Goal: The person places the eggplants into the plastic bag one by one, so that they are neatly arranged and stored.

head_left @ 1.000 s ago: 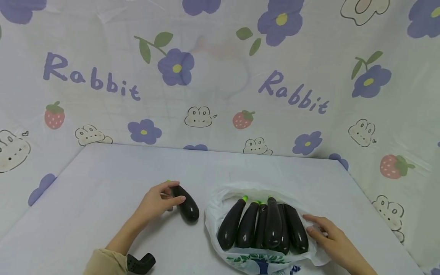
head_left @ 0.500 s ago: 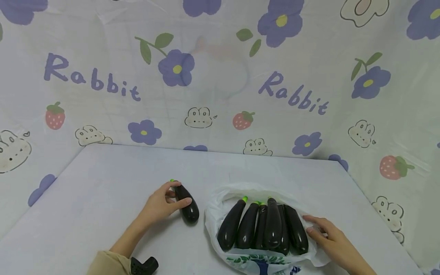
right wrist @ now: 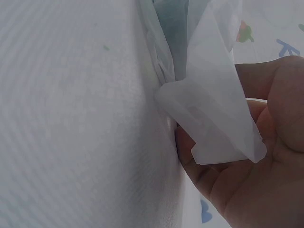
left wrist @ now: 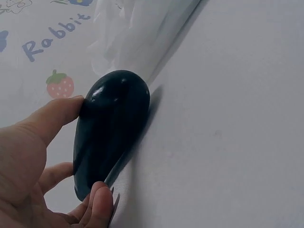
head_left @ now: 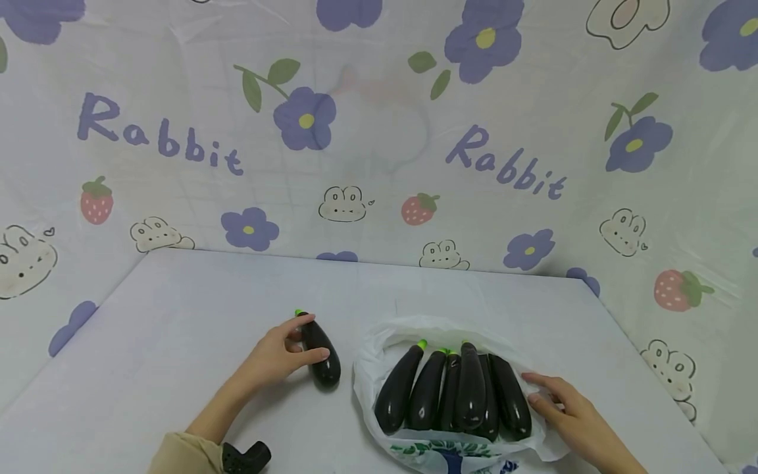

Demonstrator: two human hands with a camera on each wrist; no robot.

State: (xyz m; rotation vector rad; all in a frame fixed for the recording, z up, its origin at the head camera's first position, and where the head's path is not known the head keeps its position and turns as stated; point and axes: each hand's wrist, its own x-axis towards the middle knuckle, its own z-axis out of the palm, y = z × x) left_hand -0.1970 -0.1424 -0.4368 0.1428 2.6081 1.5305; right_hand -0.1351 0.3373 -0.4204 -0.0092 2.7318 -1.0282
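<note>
In the head view my left hand (head_left: 274,354) grips a dark, glossy eggplant (head_left: 328,374) by its sides, left of the bag. Its bright green stem end points away from me. Seen from the left wrist, thumb and fingers curl round the narrower part of the eggplant (left wrist: 114,123), and its rounded end points up in that view. At the right, my right hand (head_left: 571,415) holds the edge of a white plastic bag (head_left: 370,395). A fold of the bag (right wrist: 218,109) lies between thumb and fingers in the right wrist view. Several eggplants (head_left: 470,388) lie side by side in the open bag.
The white table (head_left: 237,283) reaches back to a cloth backdrop (head_left: 379,131) printed with flowers, strawberries and rabbits. By the left sleeve (head_left: 186,454) a black device (head_left: 249,457) shows at the wrist. Green and blue print marks the front of the bag.
The left fingers have shifted slightly right and closed further round the eggplant, which has turned a little more upright in the head view. The right hand and bag stay in place.
</note>
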